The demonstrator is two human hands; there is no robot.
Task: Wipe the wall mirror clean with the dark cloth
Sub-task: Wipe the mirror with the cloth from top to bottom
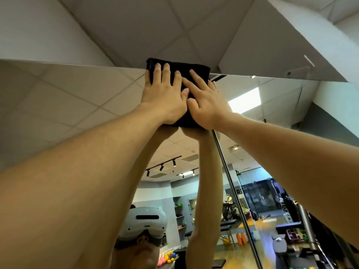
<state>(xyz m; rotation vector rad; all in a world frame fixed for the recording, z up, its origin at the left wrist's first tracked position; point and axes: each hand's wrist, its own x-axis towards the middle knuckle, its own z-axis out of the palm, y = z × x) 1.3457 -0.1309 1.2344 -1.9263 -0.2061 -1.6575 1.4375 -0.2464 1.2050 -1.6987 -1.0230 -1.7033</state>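
The wall mirror (73,105) fills the lower part of the head view, and its top edge runs across just under the ceiling. A folded dark cloth (196,71) lies flat against the glass at that top edge, a little right of centre. My left hand (165,94) presses on the cloth's left half with fingers spread. My right hand (208,101) presses flat on its right half, touching the left hand. Both arms reach up overhead. The cloth's middle is hidden under my hands.
A vertical seam (233,191) between mirror panels runs down from below the cloth. The glass reflects my raised arms, a white headset (145,224), and a gym room with shelves, kettlebells and machines. Ceiling tiles (155,26) and a white soffit (281,45) sit above.
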